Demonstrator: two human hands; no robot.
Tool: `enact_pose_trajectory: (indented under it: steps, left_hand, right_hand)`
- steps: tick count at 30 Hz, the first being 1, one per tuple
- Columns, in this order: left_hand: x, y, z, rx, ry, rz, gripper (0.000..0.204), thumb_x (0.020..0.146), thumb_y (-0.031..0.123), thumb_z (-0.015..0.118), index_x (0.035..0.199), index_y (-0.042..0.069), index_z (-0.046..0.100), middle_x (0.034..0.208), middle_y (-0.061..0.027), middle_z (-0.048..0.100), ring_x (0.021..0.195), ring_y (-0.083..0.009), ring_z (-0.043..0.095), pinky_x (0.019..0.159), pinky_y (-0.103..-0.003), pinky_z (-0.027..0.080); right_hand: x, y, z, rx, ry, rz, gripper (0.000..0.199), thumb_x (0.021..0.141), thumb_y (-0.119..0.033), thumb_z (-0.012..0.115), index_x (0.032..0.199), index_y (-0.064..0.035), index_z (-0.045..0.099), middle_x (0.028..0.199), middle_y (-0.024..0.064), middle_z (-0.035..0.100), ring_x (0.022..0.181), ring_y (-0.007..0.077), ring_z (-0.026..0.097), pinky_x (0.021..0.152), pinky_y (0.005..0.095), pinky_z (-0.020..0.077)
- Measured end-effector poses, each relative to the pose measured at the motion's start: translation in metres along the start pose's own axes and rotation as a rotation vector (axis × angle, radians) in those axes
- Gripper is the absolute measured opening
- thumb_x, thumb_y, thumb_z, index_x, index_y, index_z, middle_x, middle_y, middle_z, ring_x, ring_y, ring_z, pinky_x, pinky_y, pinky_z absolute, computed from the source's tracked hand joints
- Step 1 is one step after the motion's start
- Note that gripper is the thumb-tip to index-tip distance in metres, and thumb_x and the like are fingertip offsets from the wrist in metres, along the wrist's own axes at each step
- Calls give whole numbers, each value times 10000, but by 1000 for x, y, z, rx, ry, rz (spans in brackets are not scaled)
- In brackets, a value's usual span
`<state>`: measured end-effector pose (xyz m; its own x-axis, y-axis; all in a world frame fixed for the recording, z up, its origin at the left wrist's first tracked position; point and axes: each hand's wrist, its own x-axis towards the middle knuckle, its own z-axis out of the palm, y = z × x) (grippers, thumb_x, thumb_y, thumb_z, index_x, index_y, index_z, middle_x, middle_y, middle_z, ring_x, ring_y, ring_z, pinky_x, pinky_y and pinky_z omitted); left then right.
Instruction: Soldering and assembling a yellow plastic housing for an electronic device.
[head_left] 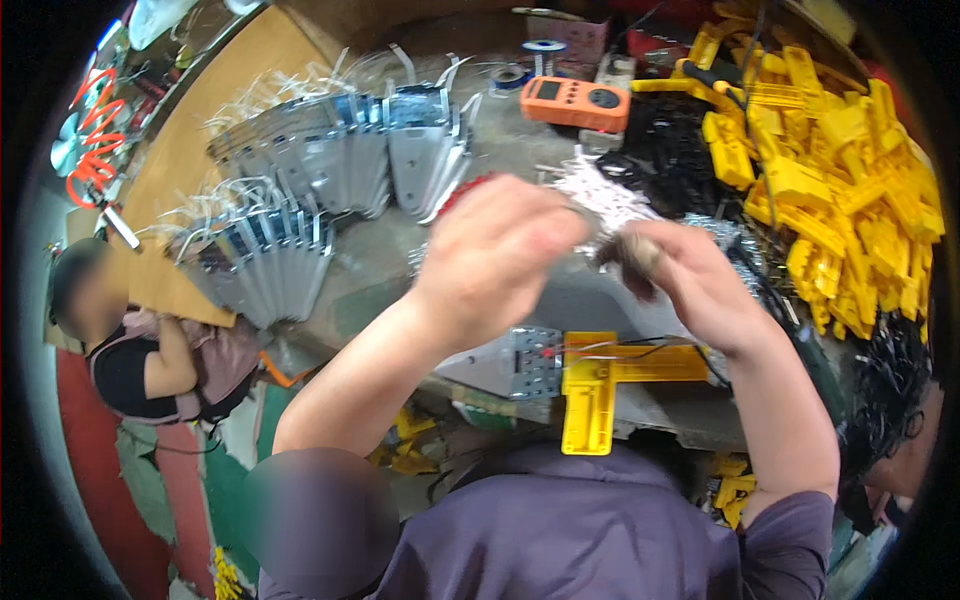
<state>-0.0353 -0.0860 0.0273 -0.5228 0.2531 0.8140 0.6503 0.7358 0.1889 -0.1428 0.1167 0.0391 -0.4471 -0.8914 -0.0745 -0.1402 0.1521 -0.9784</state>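
Observation:
My left hand [500, 250] is raised over the middle of the bench, its fingers pressed together and blurred; what they hold, if anything, cannot be made out. Beside it, my right hand [690, 275] has its fingers curled into a pinch, also smeared by motion. Just beyond both hands lies a heap of small white pieces [600, 195]. Below them, near my body, sits a yellow plastic housing [590, 405] with thin wires along its arm. A grey tapered plate [485, 365] with a dotted end adjoins the housing on its left.
Fanned grey plates [330, 165] with white leads stand at the back left. An orange multimeter [575, 103] lies at the back, near a wire spool [543, 55]. Yellow housings [830, 190] and black cables [885, 390] are piled right. Another person [150, 360] sits at left.

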Motion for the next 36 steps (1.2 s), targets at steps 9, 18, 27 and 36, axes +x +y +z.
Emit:
enact_pose_trajectory:
  steps: [9,18,27,36]
  left_hand:
    - [-23,31,19,-88,-10,-317,372,783,-113,618,1087,-20,425,939,-167,593,832,-225,581,753,-330,476]
    - [-66,40,29,-33,176,-313,380,725,-17,677,1041,60,480,893,-25,649,733,-206,531,805,-369,319]
    - [-74,46,33,-42,154,-355,387,742,-25,656,1071,32,462,921,-32,622,768,-195,515,813,-366,311]
    - [-76,49,35,-176,215,-460,405,734,-84,625,1084,21,450,926,-44,613,778,-182,511,839,-354,323]
  right_hand:
    - [106,61,-129,487,645,-236,522,966,-254,521,1340,15,275,1291,265,428,1106,374,545,938,437,493]
    - [1,37,-100,-329,877,-575,202,951,-176,546,1056,-4,549,892,75,607,794,137,597,710,251,481]
    - [-118,26,-12,-188,900,-533,392,919,-383,549,1054,-19,495,591,28,474,469,124,423,553,294,405]
    - [-117,30,-4,-11,886,-512,419,870,-428,612,1020,-61,478,571,6,445,434,96,373,503,268,345]
